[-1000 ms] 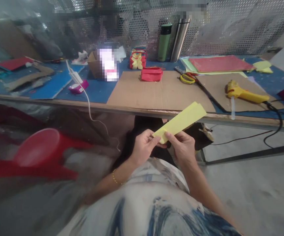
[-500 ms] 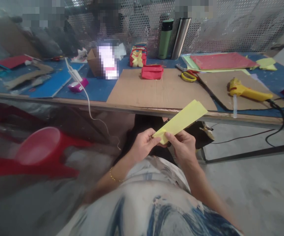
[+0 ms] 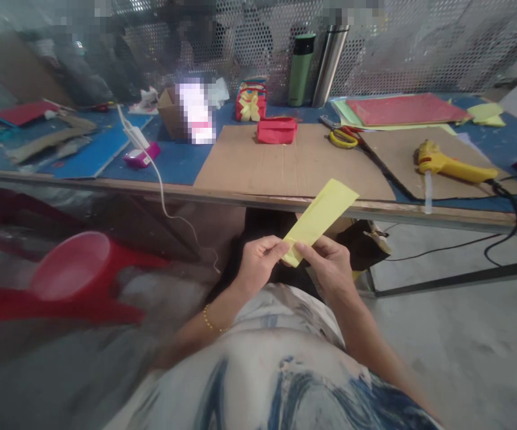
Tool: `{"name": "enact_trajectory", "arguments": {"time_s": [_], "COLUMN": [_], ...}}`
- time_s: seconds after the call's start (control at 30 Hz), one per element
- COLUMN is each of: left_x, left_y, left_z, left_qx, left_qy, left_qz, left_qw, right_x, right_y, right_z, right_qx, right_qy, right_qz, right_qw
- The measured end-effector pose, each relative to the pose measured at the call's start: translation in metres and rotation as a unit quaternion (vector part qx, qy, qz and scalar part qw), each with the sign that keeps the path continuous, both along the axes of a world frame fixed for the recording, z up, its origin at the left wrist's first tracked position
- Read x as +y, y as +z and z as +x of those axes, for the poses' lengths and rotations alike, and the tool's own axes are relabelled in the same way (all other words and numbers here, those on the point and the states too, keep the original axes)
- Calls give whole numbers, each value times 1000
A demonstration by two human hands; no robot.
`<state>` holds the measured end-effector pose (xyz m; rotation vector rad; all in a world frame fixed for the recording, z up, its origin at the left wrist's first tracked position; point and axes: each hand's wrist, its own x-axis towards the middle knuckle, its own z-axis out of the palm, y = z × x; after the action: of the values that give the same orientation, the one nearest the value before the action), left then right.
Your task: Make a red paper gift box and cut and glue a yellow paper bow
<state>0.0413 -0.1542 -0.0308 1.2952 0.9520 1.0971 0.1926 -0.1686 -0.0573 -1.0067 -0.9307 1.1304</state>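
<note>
Before the blue-topped table (image 3: 180, 164), the long yellow paper strip (image 3: 321, 218) has swung its far end leftward — left hand (image 3: 257, 261) and right hand (image 3: 331, 264) both pinching the near end, thumbs on top — suggesting realignment, the handling still centred there.

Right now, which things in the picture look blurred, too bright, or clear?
Head view: the red stool looks soft and smeared; the screen glows white, broken into pixel blocks. Same head view: the yellow paper, held by the left hand and right hand, looks fairly clear.
</note>
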Motion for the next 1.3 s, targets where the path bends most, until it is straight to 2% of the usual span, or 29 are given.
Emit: {"name": "enact_trajectory", "arguments": {"time_s": [0.07, 0.2, 0.37, 0.53, 0.67, 0.77, 0.87, 0.97, 1.17, 1.3], "left_x": [1, 6, 11, 16, 17, 15, 12, 11, 15, 17], "left_y": [-3, -2, 4, 4, 2, -1, -3, -4, -6, -12], "left_z": [0, 0, -5, -7, -5, -2, 0, 1, 1, -1], "left_qx": [-8, -12, -11, 25, 5, 0, 5, -10, -40, -22], "left_qy": [13, -5, -15, 7, 10, 46, 81, 79, 62, 74], "left_qz": [-13, -29, -42, -13, -50, -52, -40, -60, -70, -15], "left_qw": [1000, 999, 999, 1000, 999, 998, 996, 995, 995, 997], "right_x": [2, 5, 5, 6, 5, 4, 3, 2, 0, -1], "right_y": [2, -1, -10, -16, -20, -21, -21, -21, -19, -17], "right_z": [0, 4, 10, 9, 6, 3, -2, -7, -7, -2], "right_qx": [-25, -118, -185, -176, -160, -149, -120, -99, -193, -255], "right_qy": [-4, -43, -36, -17, -47, -50, -46, -81, -104, -96], "right_qz": [6, 34, 41, 68, 45, 28, 31, 47, 117, 147], "right_qw": [1000, 991, 981, 982, 985, 987, 991, 991, 969, 951]}}
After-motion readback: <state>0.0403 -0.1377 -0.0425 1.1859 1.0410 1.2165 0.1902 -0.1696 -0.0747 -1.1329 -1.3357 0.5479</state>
